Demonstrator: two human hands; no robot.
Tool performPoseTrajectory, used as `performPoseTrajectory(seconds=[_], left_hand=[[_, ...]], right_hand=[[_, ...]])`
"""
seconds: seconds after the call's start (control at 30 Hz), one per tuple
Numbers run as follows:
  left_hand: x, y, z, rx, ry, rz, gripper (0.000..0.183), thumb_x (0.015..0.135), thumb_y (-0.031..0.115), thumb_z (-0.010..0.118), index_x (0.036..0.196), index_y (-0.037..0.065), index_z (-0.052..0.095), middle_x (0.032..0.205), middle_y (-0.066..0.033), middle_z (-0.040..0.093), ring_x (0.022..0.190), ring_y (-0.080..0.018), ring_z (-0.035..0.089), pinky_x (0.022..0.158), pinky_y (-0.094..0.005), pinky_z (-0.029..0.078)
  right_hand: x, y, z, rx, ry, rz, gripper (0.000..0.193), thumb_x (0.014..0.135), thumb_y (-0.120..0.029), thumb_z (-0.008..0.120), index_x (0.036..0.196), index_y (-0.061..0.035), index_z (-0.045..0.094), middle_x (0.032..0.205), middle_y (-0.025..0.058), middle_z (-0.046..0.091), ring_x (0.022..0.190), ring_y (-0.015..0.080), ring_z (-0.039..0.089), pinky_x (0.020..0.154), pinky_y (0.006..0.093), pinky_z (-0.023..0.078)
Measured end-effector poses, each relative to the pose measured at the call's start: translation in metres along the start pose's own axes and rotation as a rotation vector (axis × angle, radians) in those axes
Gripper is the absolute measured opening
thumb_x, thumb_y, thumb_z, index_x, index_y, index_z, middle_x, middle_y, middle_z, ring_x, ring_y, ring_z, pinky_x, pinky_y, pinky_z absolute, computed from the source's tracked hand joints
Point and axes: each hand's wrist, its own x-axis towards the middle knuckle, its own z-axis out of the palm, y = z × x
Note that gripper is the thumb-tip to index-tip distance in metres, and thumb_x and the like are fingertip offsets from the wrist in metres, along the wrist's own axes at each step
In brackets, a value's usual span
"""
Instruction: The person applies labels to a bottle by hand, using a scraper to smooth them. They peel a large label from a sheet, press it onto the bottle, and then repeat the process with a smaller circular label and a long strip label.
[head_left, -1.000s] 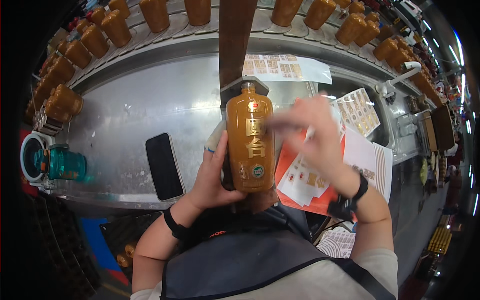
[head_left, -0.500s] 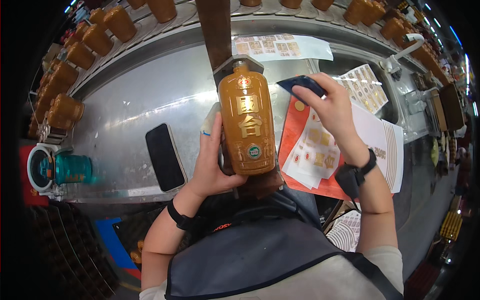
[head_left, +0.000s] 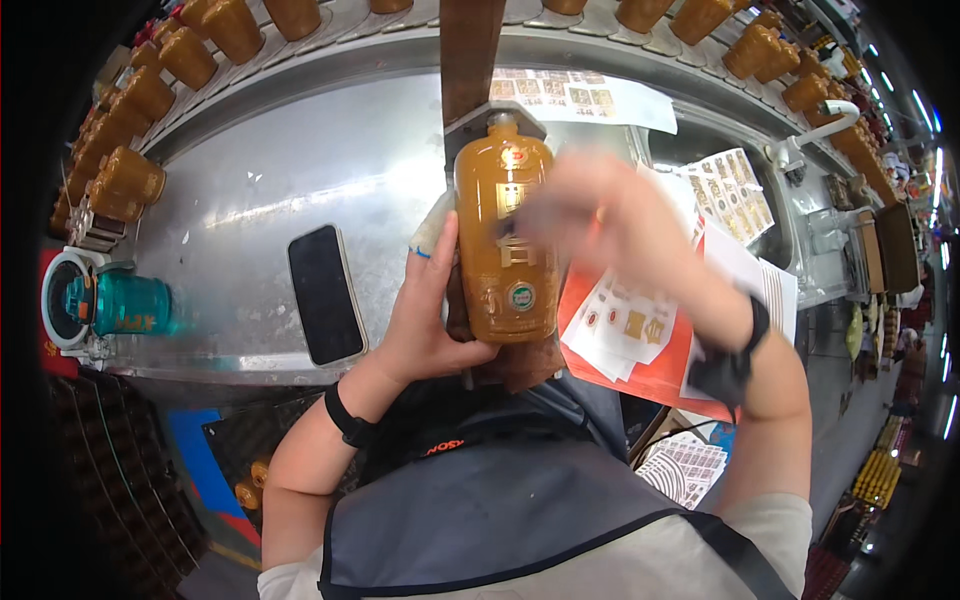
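amber-brown bottle [head_left: 488,240] lies face up on a wooden rest [head_left: 528,367], neck pointing away, left hand [head_left: 428,325] clamped along its left side and base. right hand [head_left: 622,215] motion-blurred over the bottle's front, fingers pinched on a dark tool [head_left: 540,222]; label sheets [head_left: 628,325] on red card [head_left: 665,380] just right, black phone [head_left: 328,295] flat to the left.

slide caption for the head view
Left hand holds a brown bottle; the blurred right hand holds a dark object over its front.
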Motion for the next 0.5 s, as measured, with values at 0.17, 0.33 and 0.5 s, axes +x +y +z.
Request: performPoseTrajectory(seconds=[0.17, 0.33, 0.5], left_hand=[[0.001, -0.006, 0.001, -0.002, 0.019, 0.031, 0.119, 0.062, 0.025, 0.085, 0.154, -0.001, 0.014, 0.15, -0.0278, 0.031, 0.138, -0.0457, 0.033, 0.113, -0.0462, 0.032], [0.003, -0.003, 0.014, -0.079, -0.019, -0.012, 0.118, 0.062, 0.023, 0.084, 0.154, -0.001, 0.016, 0.146, -0.0247, 0.041, 0.136, -0.0389, 0.039, 0.11, -0.0444, 0.035], [-0.001, 0.001, 0.019, 0.012, 0.014, -0.016, 0.11, 0.064, 0.015, 0.076, 0.155, 0.0, 0.017, 0.148, -0.0192, 0.038, 0.138, -0.031, 0.038, 0.113, -0.0412, 0.033]], right_hand=[[-0.014, 0.003, 0.023, -0.231, -0.112, -0.226, 0.025, 0.073, -0.008, 0.07, 0.097, -0.0144, 0.074, 0.081, 0.006, 0.062, 0.081, 0.0223, 0.06, 0.073, 0.0346, 0.05], [0.018, 0.019, -0.034, -0.367, 0.077, 0.025, 0.022, 0.072, -0.012, 0.074, 0.094, -0.0101, 0.072, 0.085, 0.0086, 0.062, 0.084, 0.0264, 0.06, 0.071, 0.0365, 0.049], [0.012, 0.011, -0.009, -0.31, 0.349, -0.154, 0.013, 0.072, -0.015, 0.069, 0.084, -0.0133, 0.07, 0.078, 0.0051, 0.059, 0.087, 0.0274, 0.061, 0.072, 0.0369, 0.051]])
